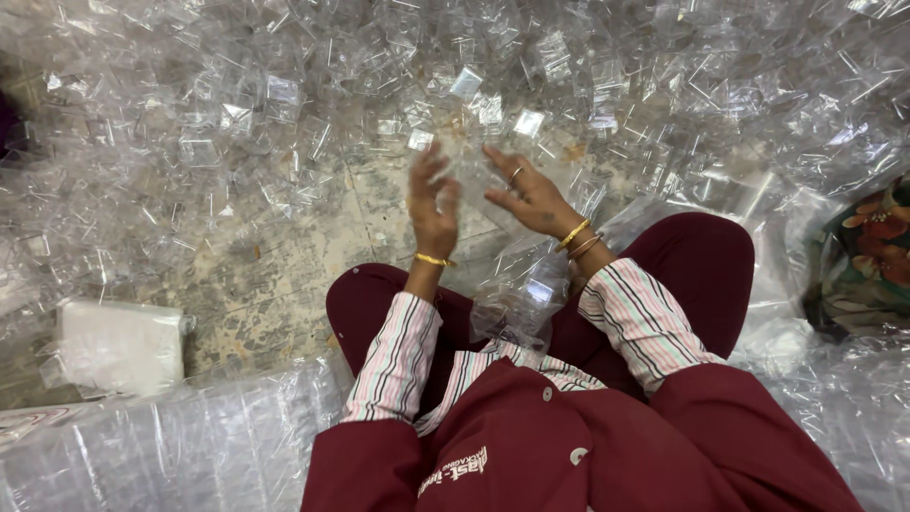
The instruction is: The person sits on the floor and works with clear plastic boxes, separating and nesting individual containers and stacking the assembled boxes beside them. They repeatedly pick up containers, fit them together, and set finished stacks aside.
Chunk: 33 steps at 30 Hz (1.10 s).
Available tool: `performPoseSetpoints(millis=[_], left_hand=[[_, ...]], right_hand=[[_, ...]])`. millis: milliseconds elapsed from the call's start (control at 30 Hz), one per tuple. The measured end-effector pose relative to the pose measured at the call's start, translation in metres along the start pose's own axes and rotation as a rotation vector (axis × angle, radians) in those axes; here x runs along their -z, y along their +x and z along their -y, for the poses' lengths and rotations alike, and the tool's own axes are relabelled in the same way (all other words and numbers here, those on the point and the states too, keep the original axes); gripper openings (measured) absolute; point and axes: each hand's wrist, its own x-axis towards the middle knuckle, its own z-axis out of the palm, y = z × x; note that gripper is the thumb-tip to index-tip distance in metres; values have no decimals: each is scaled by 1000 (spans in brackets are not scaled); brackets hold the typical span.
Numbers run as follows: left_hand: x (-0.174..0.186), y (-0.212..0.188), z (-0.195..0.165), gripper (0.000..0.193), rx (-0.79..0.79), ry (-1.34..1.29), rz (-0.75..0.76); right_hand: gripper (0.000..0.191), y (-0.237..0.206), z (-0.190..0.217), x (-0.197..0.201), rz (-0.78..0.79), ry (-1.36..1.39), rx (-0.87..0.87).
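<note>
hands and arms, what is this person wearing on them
Both sleeves are pale with pink and dark stripes, under a maroon vest. The left hand has one gold bangle at the wrist. The right hand has a finger ring and several gold bangles.

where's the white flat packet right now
In the head view the white flat packet lies on the floor at the far left, left of the person's knee, beside clear plastic sheeting.
</note>
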Motion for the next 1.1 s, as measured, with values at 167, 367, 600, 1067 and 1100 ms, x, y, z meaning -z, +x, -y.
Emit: performPoseSetpoints(millis=[167,367,600,1067,1100], left_hand=[[-13,20,34,44,169,318,38],[-54,-13,52,53,-116,1107,649],[-38,-1,34,61,115,1135,604],[-45,-39,40,26,-189,1387,812],[-46,-39,38,34,-199,1358,829]], right_hand=[[68,-3,19,14,-120,646,2],[66,-9,36,29,-246,659,40],[66,-6,39,27,-194,758,-18],[65,-15,59,29,-208,688,11],[66,-16,61,29,-201,698,-21]])
